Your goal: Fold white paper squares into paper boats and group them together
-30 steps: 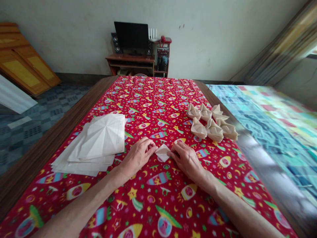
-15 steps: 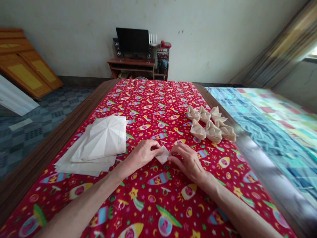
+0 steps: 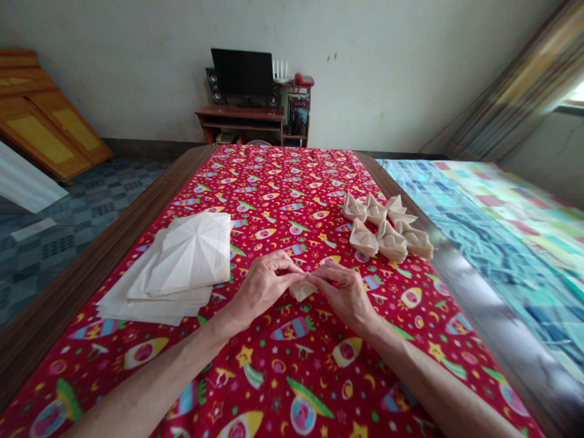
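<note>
A small piece of folded white paper [image 3: 302, 291] is between my hands, just above or on the red patterned cloth [image 3: 292, 365]. My left hand [image 3: 267, 281] pinches its upper edge with thumb and forefinger. From the other side my right hand [image 3: 343, 292] pinches the same edge, the fingertips of both hands nearly meeting. Part of the paper hides behind the fingers. To the left lies a stack of creased white paper sheets [image 3: 189, 252], its top sheet marked with folds radiating from the centre. Several stacks of folded paper shapes [image 3: 391, 241] stand to the right.
The cloth covers a dark wooden table [image 3: 155, 210]. A bed with a blue checked sheet [image 3: 474, 243] adjoins the right edge. Beyond the far end stand a desk [image 3: 239, 112] with a monitor [image 3: 241, 72], and a red telephone [image 3: 303, 79]. A wooden cabinet [image 3: 50, 115] is at the far left.
Both hands have moved in toward each other over the paper's top, and their fingertips now pinch its upper edge. Before, they held its left and right corners.
</note>
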A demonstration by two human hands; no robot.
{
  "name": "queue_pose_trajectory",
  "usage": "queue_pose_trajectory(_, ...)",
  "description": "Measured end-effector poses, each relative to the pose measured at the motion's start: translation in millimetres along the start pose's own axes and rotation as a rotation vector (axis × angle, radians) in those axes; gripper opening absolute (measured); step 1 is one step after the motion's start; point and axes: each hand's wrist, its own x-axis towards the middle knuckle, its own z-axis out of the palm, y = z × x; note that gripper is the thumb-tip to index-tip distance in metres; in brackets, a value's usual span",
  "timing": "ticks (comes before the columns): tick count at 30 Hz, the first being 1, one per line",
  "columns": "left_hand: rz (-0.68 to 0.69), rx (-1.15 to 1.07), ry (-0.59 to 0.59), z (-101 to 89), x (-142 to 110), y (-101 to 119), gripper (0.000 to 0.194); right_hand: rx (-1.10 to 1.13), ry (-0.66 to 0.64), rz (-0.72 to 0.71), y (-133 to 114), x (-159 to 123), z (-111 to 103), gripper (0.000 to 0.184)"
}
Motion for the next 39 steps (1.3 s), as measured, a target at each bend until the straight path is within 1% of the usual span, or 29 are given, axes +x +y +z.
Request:
queue_pose_trajectory(5,-0.067,-0.052,0.016,0.8,-1,0,0.006,-0.023,0.007,-0.069,-2,-1,-2,0.019)
queue_pose_trajectory(9,-0.1,-0.072,0.018,1.1,-2,1,0.009,-0.044,-0.005,-0.089,-2,-1,-3,0.018)
queue_pose_trajectory(13,-0.12,-0.098,0.063,-1.8,-2,1,0.012,-0.032,0.006,-0.067,1,-1,-4,0.018)
queue_pose_trajectory(18,-0.135,-0.109,0.14,-6.9,1,-7,0.016,-0.025,0.083,0.004,10,0,-6,0.016)
queue_pose_trajectory(23,-0.094,0.073,0.14,-8.7,3,-15,0.019,-0.06,0.129,0.019,11,2,-8,0.017)
queue_pose_trajectory(28,-0.049,0.249,0.137,-10.5,2,-22,0.016,-0.144,0.205,0.13,17,4,-15,0.02)
queue_pose_trajectory(30,-0.024,0.287,0.139,-11.3,2,-25,0.016,-0.199,0.216,0.148,21,5,-17,0.019)
queue_pose_trajectory(35,0.092,0.418,0.126,-11.0,2,-35,0.014,-0.417,0.144,0.132,29,5,-20,0.016)
queue_pose_trajectory(37,0.107,0.509,0.11,-9.6,2,-40,0.013,-0.532,0.1,0.104,31,5,-19,0.015)
queue_pose_trajectory(39,0.09,0.617,0.094,-7.9,1,-43,0.014,-0.631,0.061,0.062,34,4,-18,0.014)
